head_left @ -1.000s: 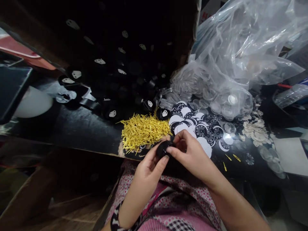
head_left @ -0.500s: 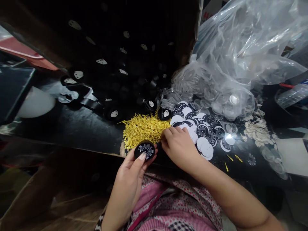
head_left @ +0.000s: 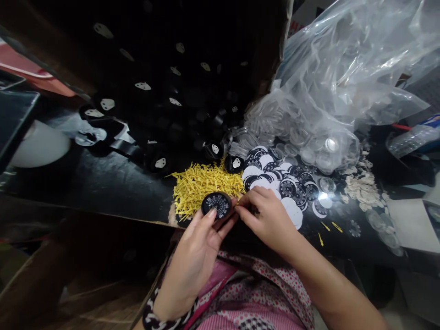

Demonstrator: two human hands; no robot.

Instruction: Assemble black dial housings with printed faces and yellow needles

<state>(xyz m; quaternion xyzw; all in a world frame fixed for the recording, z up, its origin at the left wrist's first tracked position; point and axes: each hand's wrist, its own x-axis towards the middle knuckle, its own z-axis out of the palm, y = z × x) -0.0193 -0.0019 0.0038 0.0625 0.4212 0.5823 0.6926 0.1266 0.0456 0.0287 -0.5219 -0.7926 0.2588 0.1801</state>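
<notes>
Dark worktable (head_left: 113, 183): left hand (head_left: 195, 252) fingers grip black dial (head_left: 216, 204), markings unreadable; right hand (head_left: 271, 220) fingers pinched, contents unclear.

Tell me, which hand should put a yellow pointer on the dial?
Probably the right hand: its fingertips pinch something small beside the round black dial, near the yellow pointers. The left hand is busy holding the dial.

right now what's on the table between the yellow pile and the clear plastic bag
In the head view, a spread of round dial discs, some printed black, some white side up, lies between the yellow pointer pile and the clear plastic bag, with one black casing at its left edge.
</notes>
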